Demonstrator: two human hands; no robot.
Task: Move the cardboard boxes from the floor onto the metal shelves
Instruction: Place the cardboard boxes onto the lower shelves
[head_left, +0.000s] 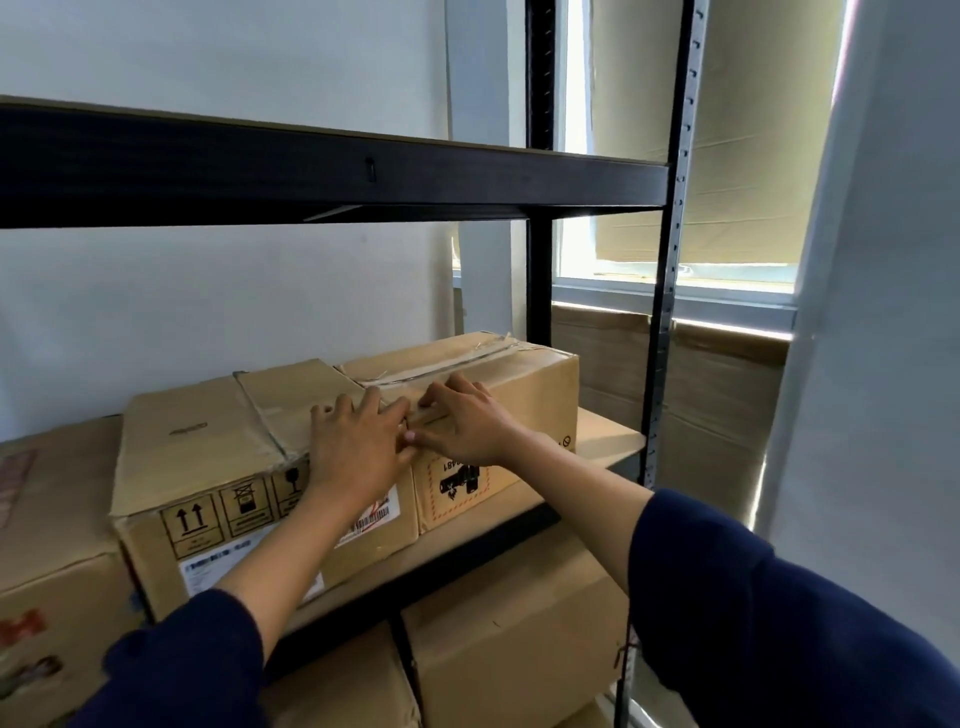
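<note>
On the metal shelf, both hands press spread fingers on the right box; push evenly, squaring it against its neighbour.

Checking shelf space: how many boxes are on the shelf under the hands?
3: left-edge box, middle box under the left hand, right box under the right hand. More may be hidden.
</note>
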